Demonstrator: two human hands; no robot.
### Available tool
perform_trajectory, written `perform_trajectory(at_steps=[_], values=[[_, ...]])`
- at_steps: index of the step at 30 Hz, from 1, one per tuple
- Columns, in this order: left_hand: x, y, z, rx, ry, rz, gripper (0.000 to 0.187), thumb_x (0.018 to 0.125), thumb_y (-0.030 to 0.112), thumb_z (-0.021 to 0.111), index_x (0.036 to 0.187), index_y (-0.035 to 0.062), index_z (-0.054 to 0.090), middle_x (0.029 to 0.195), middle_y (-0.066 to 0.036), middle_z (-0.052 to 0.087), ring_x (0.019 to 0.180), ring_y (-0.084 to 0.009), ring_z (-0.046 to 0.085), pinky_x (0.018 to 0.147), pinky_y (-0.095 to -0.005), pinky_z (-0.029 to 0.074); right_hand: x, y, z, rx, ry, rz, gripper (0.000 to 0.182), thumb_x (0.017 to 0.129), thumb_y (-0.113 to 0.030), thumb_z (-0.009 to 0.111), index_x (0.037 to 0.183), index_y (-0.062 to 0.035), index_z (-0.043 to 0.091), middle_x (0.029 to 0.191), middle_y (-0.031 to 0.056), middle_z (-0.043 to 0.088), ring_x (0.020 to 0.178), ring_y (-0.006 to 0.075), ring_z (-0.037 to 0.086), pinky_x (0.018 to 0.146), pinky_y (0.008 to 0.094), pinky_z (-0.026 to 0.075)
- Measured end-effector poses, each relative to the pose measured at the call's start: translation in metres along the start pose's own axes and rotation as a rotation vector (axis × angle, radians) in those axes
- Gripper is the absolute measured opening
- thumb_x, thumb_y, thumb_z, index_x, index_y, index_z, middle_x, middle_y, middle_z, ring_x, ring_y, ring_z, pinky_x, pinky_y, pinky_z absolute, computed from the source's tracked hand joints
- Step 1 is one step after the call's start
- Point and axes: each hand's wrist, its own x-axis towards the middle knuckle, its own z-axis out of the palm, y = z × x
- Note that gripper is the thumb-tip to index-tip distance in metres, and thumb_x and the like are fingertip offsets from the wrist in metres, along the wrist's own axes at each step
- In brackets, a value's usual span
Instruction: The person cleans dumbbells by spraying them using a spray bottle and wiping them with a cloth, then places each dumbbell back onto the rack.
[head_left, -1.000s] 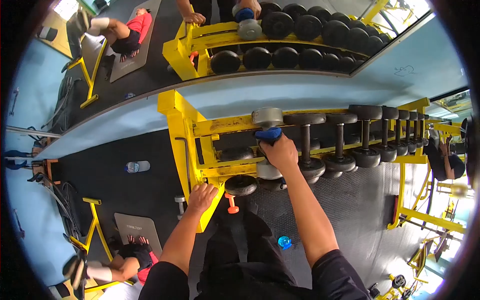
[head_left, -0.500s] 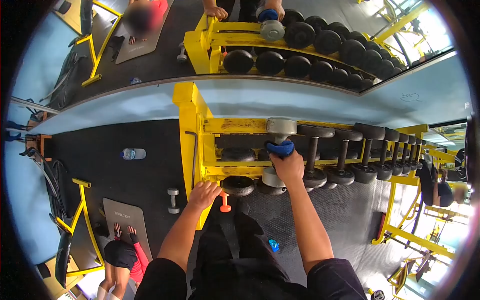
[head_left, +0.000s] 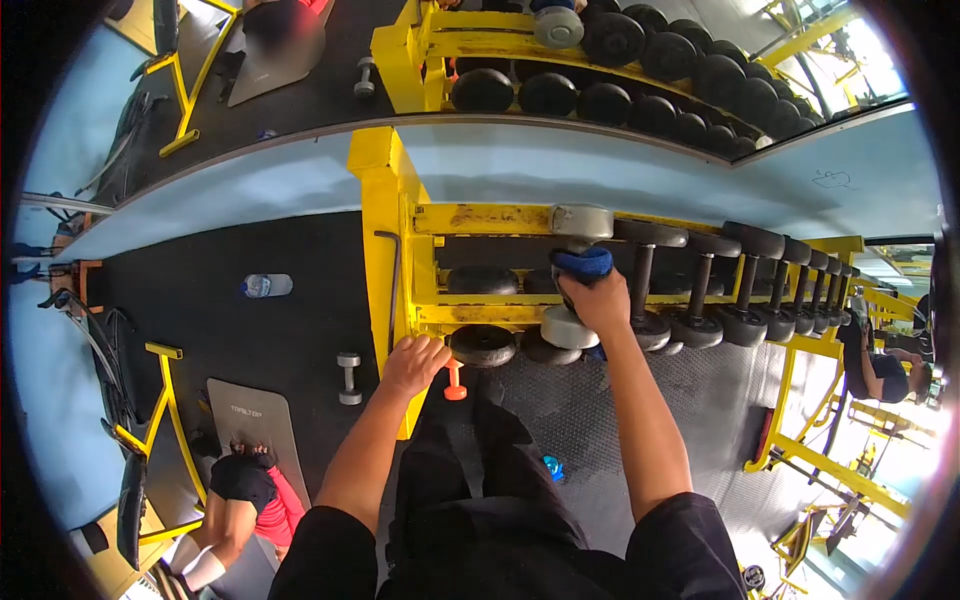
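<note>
My right hand [head_left: 600, 303] is closed on a dark blue cloth [head_left: 582, 264] pressed round the handle of a grey dumbbell [head_left: 569, 328]. That dumbbell lies across the two upper rails of a yellow dumbbell rack [head_left: 480, 216]; its far head is on the back rail, and part of its handle is hidden by the cloth and hand. With fingers curled over the rack's near left end, my left hand [head_left: 416, 364] grips the frame. Just beside it, a small orange dumbbell [head_left: 455, 382] shows below.
Black dumbbells [head_left: 645, 290] line the rack to the right, with a mirror behind. On the floor at left are a water bottle [head_left: 267, 286], a small grey dumbbell [head_left: 349, 378] and a mat [head_left: 252, 405] with another person on it. A yellow bench frame [head_left: 168, 400] stands farther left.
The view has tilted, so the rack and dumbbells sit higher in the picture. My right hand has stayed at the grey dumbbell's handle with the cloth, and my left hand remains on the rack.
</note>
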Motion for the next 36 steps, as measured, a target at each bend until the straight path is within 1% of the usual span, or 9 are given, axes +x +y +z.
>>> perform_trajectory(at_steps=[3,5,6,8,16,19,26,31,36], values=[[0.0,-0.002,0.0,-0.006,0.025,0.005,0.006,0.079,0.018,0.063,0.082,0.0179,0.058,0.081,0.003,0.052,0.082,-0.0158,0.054,0.069,-0.0348,0.041,0.001,0.006,0.003,0.047,0.003,-0.026,0.054,0.07,-0.043,0.079,0.107,-0.005,0.067,0.101,0.0199,0.071,0.098,0.0398,0.066,0.085,0.0469,0.053],[0.0,-0.002,0.0,0.077,0.043,0.024,0.023,0.087,0.042,0.061,0.083,0.0202,0.055,0.08,0.005,0.05,0.081,-0.0139,0.052,0.07,-0.0313,0.04,0.003,0.01,0.006,0.047,0.003,-0.031,0.054,0.071,-0.043,0.078,0.108,-0.0056,0.067,0.104,0.0187,0.07,0.101,0.0386,0.066,0.086,0.0469,0.052],[0.0,-0.001,0.0,0.078,0.043,0.02,0.023,0.087,0.042,0.061,0.083,0.0202,0.055,0.08,0.005,0.05,0.081,-0.0139,0.052,0.07,-0.0313,0.04,0.003,0.01,0.007,0.047,0.001,-0.034,0.054,0.071,-0.043,0.078,0.108,-0.0056,0.067,0.104,0.0187,0.07,0.101,0.0386,0.066,0.086,0.0469,0.052],[0.001,-0.001,-0.001,-0.012,0.035,0.013,0.006,0.079,0.018,0.063,0.083,0.0178,0.058,0.082,0.003,0.052,0.084,-0.0157,0.054,0.07,-0.0342,0.042,0.004,0.009,0.009,0.013,0.025,-0.012,0.054,0.072,-0.043,0.078,0.109,-0.006,0.067,0.105,0.0194,0.07,0.101,0.0387,0.066,0.086,0.0462,0.052],[0.0,0.0,-0.001,-0.009,0.013,0.006,0.007,0.079,0.017,0.064,0.085,0.017,0.06,0.083,0.003,0.054,0.085,-0.016,0.056,0.074,-0.0348,0.043,0.003,0.006,0.009,0.026,0.025,0.001,0.058,0.071,-0.045,0.077,0.11,-0.0037,0.066,0.104,0.0209,0.07,0.101,0.0391,0.066,0.086,0.046,0.052],[-0.001,0.0,0.002,0.017,-0.003,0.019,0.005,0.081,0.018,0.064,0.085,0.0164,0.061,0.083,0.002,0.054,0.085,-0.0164,0.056,0.073,-0.0353,0.043,0.002,0.006,0.007,0.025,0.018,-0.043,0.053,0.072,-0.044,0.076,0.104,-0.0017,0.068,0.101,0.022,0.07,0.099,0.0393,0.067,0.084,0.0461,0.053],[-0.002,0.0,0.002,0.035,-0.004,0.017,0.005,0.082,0.017,0.064,0.086,0.0156,0.062,0.082,0.001,0.055,0.085,-0.0174,0.056,0.073,-0.0354,0.042,-0.003,0.003,0.007,0.002,0.002,-0.01,0.051,0.073,-0.042,0.076,0.102,-0.0016,0.068,0.1,0.0227,0.07,0.097,0.0407,0.066,0.083,0.0465,0.053],[-0.004,-0.001,0.004,0.008,-0.025,0.004,0.008,0.082,0.018,0.063,0.089,0.0154,0.063,0.085,0.001,0.056,0.088,-0.0172,0.057,0.074,-0.0354,0.042,-0.007,0.006,0.01,0.075,0.047,-0.141,0.048,0.074,-0.041,0.076,0.101,-0.0016,0.067,0.099,0.022,0.07,0.097,0.041,0.066,0.083,0.0466,0.053],[-0.004,0.0,0.007,0.025,-0.025,0.004,0.01,0.082,0.019,0.061,0.092,0.0159,0.063,0.086,0.002,0.056,0.089,-0.0171,0.057,0.075,-0.0358,0.043,-0.005,0.016,0.022,0.075,-0.011,-0.094,0.049,0.076,-0.041,0.075,0.104,-0.0021,0.068,0.1,0.0215,0.07,0.098,0.0405,0.066,0.084,0.0457,0.052]])
